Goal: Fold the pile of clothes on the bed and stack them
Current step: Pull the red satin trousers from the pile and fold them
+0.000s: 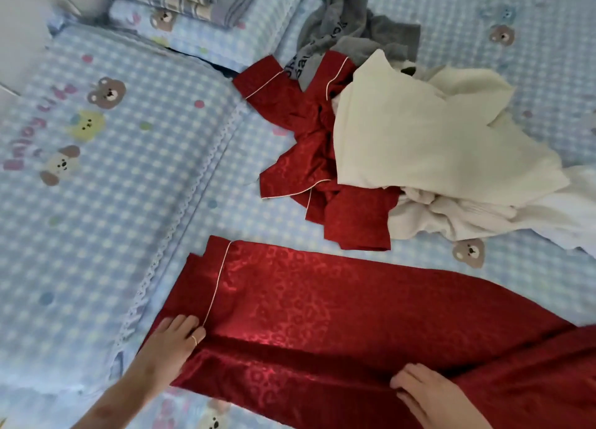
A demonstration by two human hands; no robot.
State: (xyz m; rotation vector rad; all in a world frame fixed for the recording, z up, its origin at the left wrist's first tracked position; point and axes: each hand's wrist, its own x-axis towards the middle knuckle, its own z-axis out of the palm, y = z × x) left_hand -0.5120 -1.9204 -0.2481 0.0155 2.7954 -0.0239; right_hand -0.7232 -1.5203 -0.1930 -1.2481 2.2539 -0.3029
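Where hands [175, 341] [425, 393] press, glossy red trousers [322, 309] crease.

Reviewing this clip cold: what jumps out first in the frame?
The shiny red trousers spread flat across the near bed, with the left hand on the cuff end and the right hand on the fold line. Behind them lies an unfolded heap: a red top, a cream garment and grey clothes.

Single head-worn wide-angle view, looking steeply down and forward from close above the bed [96, 203], hands [174, 341] at the lower edge.
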